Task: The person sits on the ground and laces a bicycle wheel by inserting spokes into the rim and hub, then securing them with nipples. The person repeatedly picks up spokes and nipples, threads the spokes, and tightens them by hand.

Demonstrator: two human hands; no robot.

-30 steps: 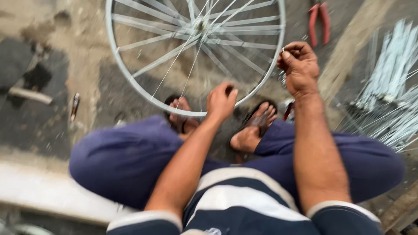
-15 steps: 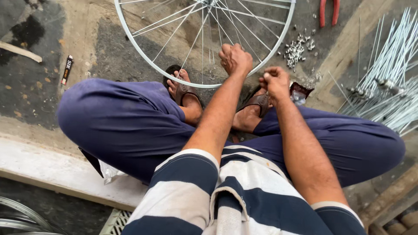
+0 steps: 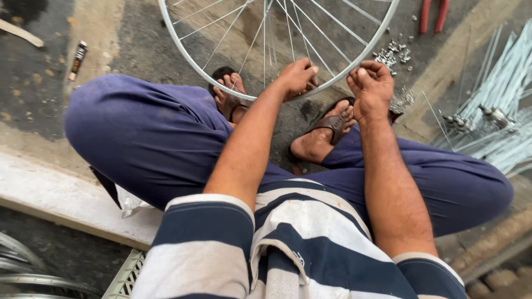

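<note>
A silver bicycle wheel rim [image 3: 194, 61] with thin spokes lies on the ground in front of my knees. My left hand [image 3: 296, 77] is closed over the rim's near edge, where a spoke meets it. Just to its right, my right hand [image 3: 371, 88] has curled fingers, with thumb and fingertips pinched against the rim. Whether a small part sits in that pinch I cannot tell. My sandalled feet [image 3: 324, 130] rest under the rim's near edge.
A heap of small metal spoke nipples [image 3: 392, 54] lies right of the rim, with red-handled pliers [image 3: 432, 15] beyond it. Bundled loose spokes [image 3: 493, 111] lie at far right. A small dark tube [image 3: 77, 58] lies at left. More rims [image 3: 22, 271] show at bottom left.
My right hand has come from the rim's right side near the nipple heap down to the near edge beside my left hand. My left hand has closed on the rim.
</note>
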